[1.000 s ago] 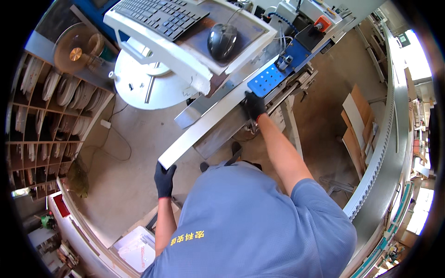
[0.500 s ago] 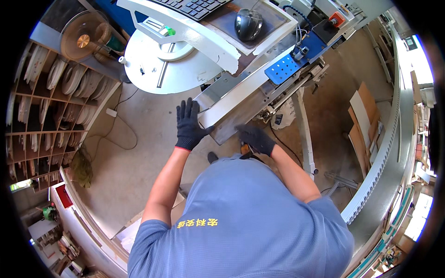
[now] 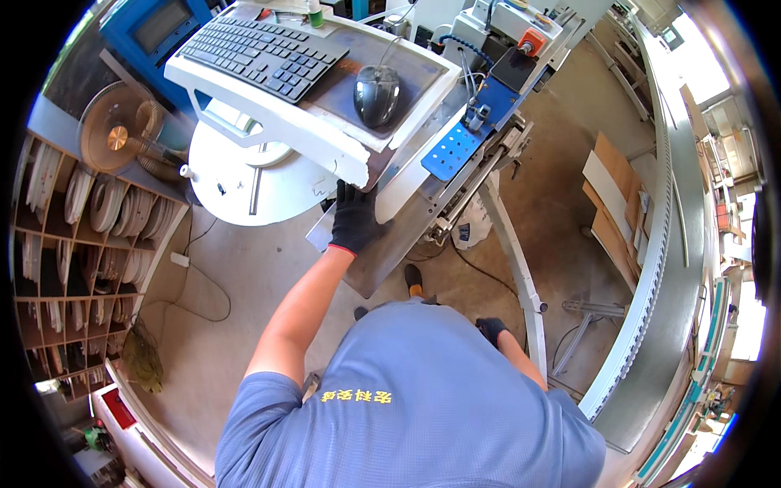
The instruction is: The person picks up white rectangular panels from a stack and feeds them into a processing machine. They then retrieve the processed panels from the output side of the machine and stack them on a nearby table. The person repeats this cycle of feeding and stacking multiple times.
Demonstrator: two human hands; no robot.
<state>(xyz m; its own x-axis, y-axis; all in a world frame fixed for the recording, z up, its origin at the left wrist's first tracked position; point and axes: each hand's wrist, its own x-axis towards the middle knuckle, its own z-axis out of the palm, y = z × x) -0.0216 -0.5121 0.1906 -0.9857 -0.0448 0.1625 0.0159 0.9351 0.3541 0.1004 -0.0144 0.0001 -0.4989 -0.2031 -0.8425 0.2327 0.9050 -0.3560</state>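
My left hand, in a black glove with a red cuff, lies with its fingers stretched forward over the near end of the machine bed. Its thumb reaches out beside the near end of a narrow white panel. Under and beside the hand runs the grey metal bed plate. My right hand, gloved in black too, hangs low at my right side, away from the machine. Its fingers are mostly hidden. The blue plate with holes sits over the panel's right side.
A black keyboard and a mouse rest on the white-edged stand above a round white table. A fan and a shelf of edging rolls are at left. Boards lean at right; cables cross the floor.
My left hand has moved forward beneath the keyboard stand's corner, and the white panel's near end lies farther in. My right hand has left the bed plate and dropped to my side.
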